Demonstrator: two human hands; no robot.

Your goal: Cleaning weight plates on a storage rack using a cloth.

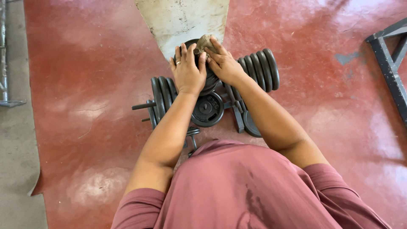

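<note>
My left hand (187,70) grips a black round weight plate (210,80) from above, fingers spread over its rim; a ring is on one finger. My right hand (223,63) presses a crumpled grey-brown cloth (205,43) against the top of the same plate. The plate is held on edge above a cluster of black weights. Directly below it lies a smaller black plate (207,109), flat on the red floor.
Loaded dumbbell plates (161,95) with a bar end stick out at left; a row of plates (263,68) stands at right. A pale worn wall base (182,19) is ahead. A dark metal frame (392,63) stands at far right.
</note>
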